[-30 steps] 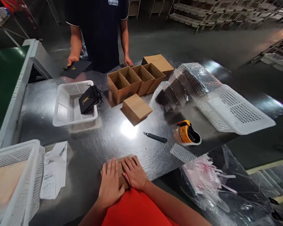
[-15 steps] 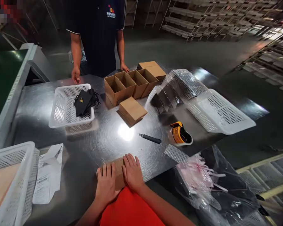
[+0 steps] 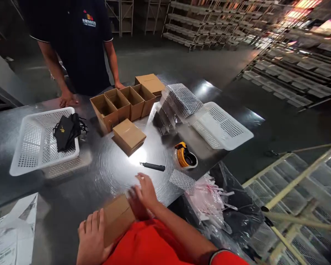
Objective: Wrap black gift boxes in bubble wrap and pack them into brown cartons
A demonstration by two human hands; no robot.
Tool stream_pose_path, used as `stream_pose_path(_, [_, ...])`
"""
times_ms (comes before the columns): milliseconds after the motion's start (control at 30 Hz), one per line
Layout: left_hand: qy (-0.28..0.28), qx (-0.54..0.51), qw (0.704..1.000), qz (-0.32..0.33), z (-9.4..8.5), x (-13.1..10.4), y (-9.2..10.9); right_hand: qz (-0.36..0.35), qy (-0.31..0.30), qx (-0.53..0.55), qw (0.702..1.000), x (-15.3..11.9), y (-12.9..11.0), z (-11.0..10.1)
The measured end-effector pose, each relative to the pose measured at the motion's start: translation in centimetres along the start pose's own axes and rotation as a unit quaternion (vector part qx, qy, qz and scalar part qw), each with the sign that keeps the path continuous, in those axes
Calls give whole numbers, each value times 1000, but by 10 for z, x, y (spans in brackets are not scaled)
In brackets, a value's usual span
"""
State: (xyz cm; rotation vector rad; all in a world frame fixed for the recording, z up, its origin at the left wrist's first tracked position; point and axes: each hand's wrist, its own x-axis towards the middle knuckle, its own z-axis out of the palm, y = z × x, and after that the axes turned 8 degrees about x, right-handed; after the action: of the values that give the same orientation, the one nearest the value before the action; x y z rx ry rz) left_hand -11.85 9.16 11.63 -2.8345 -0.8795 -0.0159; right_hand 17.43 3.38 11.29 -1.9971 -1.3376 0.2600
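Note:
A brown cardboard box (image 3: 118,217) lies at the near table edge against my red clothing. My left hand (image 3: 92,233) holds its left end, fingers straight and side by side, thumb at the near side. Off the box's right side, my right hand (image 3: 145,190) is raised and empty, its fingers apart and partly blurred. Beyond it lies a black utility knife (image 3: 153,166) with its blade out. An orange tape dispenser (image 3: 185,156) stands to the right of the knife. A stack of flat cardboard pieces (image 3: 129,134) sits farther back.
Open cardboard boxes (image 3: 121,105) stand in a row near a co-worker (image 3: 77,48). At left, a white basket (image 3: 30,143) holds black pouches (image 3: 67,130). Bubble wrap (image 3: 182,101) and a white basket (image 3: 223,125) lie right. Papers (image 3: 16,232) lie near left.
My right hand has lifted off the box. The box and my left hand have shifted left and nearer in view. The whole view has swung right. The co-worker's hand now rests on the table.

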Motion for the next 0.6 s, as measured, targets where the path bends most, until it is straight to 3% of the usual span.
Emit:
stream_pose_path(67, [15,11,1000,4,3,1,-1,174,105,-87,975,20,62,-49])
stream_pose_path(133, [15,23,1000,6,2,2,-1,382,125,-206,892,33,122,-96])
stream_pose_path(200, [-2,31,999,8,-5,4,2,436,83,-220,869,39,169,-126])
stream_pose_path(300, [-52,27,998,-10,-21,8,7,423,-39,-243,872,40,212,-141])
stream_pose_path(367, [-89,18,995,-39,-30,12,10,415,-71,-244,874,38,224,-144])
stream_pose_path(467, [-111,2,991,-68,-39,17,15,422,-58,-193,884,30,220,-160])
stream_pose_path(533, [-116,-10,991,-72,-42,18,16,394,-38,-96,913,19,202,-177])
stream_pose_path(600, [-129,-22,989,-70,-44,18,16,337,-17,49,940,5,169,-185])
